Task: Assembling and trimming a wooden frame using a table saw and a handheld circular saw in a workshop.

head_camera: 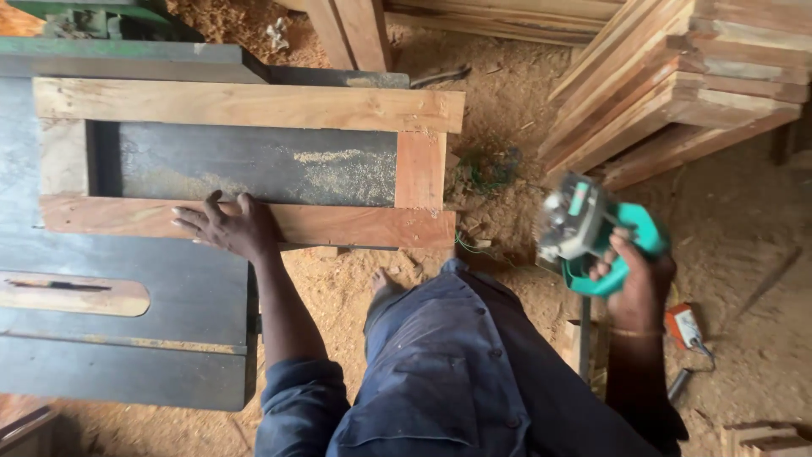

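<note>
A rectangular wooden frame lies flat on a dark metal saw table. My left hand rests palm down on the frame's near rail, fingers spread, holding nothing. My right hand grips the green handle of a handheld electric power tool, held in the air off to the right of the table, above the sawdust floor. The tool is blurred. Its cord cannot be traced.
Stacked timber planks lie at the upper right. Sawdust covers the floor. A small orange tool lies on the ground by my right arm. A wooden insert plate sits in the table. My bare foot stands beside the table.
</note>
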